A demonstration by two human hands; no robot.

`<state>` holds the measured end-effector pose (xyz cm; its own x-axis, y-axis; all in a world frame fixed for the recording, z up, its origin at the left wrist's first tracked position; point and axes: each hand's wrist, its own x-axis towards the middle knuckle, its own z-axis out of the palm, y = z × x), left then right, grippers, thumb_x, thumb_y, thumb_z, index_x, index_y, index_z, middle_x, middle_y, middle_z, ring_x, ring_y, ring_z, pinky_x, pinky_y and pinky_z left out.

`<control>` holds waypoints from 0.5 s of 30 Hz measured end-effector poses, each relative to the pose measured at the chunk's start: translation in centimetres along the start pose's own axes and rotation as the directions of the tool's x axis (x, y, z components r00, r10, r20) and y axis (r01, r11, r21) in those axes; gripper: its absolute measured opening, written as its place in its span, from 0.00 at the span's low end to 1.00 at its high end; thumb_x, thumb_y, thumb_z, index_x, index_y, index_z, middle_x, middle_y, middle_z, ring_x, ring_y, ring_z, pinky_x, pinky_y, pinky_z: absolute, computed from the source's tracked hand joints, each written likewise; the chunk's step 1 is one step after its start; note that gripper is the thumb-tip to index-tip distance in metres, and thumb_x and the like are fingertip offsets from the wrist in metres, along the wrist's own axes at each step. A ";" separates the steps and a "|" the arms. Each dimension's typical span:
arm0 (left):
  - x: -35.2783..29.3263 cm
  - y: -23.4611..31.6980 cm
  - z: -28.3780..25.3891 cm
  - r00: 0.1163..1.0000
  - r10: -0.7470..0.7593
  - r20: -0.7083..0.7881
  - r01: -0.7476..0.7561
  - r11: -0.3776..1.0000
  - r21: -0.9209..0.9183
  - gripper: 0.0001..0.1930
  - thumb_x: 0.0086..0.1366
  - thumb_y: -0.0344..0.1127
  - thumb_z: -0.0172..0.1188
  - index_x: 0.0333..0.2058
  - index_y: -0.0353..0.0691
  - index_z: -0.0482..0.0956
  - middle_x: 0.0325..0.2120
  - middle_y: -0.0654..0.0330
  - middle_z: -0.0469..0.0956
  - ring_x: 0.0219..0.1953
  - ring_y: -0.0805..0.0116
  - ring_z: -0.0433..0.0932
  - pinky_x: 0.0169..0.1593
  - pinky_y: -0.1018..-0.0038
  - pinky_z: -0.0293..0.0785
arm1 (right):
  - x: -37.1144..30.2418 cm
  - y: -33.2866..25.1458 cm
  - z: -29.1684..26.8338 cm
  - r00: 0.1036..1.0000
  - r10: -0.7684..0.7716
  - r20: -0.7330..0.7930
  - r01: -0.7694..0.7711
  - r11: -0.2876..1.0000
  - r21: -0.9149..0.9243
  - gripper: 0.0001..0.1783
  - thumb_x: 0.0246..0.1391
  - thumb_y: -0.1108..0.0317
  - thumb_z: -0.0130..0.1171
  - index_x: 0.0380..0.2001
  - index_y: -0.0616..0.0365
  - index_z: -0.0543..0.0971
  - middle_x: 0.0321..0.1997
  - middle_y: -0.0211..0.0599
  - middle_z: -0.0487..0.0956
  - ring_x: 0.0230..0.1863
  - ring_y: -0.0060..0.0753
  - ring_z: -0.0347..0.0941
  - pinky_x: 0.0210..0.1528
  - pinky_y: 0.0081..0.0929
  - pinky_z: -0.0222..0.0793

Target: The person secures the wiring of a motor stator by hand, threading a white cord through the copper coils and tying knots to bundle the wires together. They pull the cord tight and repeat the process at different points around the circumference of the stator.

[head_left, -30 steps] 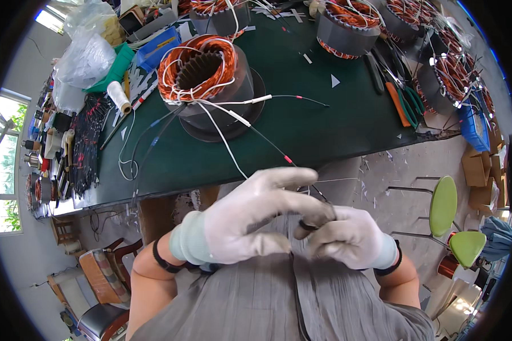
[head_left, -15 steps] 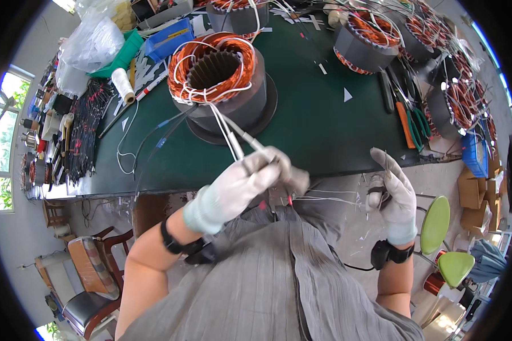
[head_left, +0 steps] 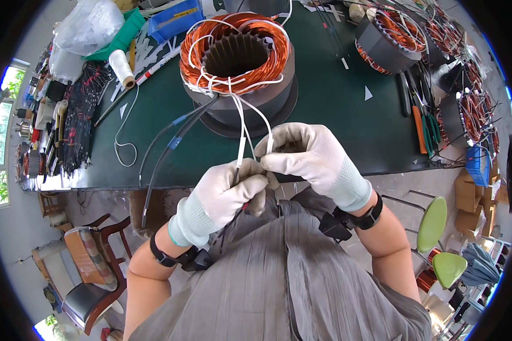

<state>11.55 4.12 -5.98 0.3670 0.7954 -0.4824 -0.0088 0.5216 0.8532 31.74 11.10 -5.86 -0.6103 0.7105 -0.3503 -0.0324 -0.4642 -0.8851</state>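
A motor stator (head_left: 239,102) with orange-red copper windings stands on a round dark base at the table's front. White sleeved lead wires (head_left: 242,128) run from its winding down to my gloved hands. My left hand (head_left: 224,190) is closed, pinching a white-sleeved lead with a dark end. Just right of it, my right hand (head_left: 301,153) has thumb and fingers closed on another white-sleeved lead (head_left: 269,142). Both hands meet just past the table edge, over my lap, and their fingertips partly hide the wire ends. Two black leads with blue marks (head_left: 174,142) hang free to the left.
More stators (head_left: 388,42) stand at the back right, near orange- and green-handled pliers (head_left: 420,128). A thread spool (head_left: 121,67), a marker (head_left: 158,65) and a blue tray (head_left: 175,21) lie at the back left. Bundled black leads (head_left: 88,113) cover the left side. A green stool (head_left: 431,224) stands right.
My right hand has come in from the far right to the leads beside my left hand. My left hand has moved slightly left and down. The view has shifted a little.
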 end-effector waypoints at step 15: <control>-1.7 -1.5 -1.0 0.843 0.295 -0.449 -0.260 0.956 0.140 0.07 0.63 0.25 0.62 0.40 0.31 0.79 0.29 0.66 0.79 0.28 0.85 0.73 0.33 0.85 0.70 | 0.1 1.8 -0.2 0.962 -0.205 -0.178 0.230 0.964 0.134 0.11 0.63 0.67 0.62 0.45 0.63 0.83 0.34 0.27 0.82 0.26 0.10 0.70 0.29 0.12 0.65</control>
<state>9.99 2.31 -6.68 -0.1108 0.9633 -0.2445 0.0262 0.2488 0.9682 31.75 10.45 -7.57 -0.4395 0.8734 -0.2100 -0.2782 -0.3547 -0.8926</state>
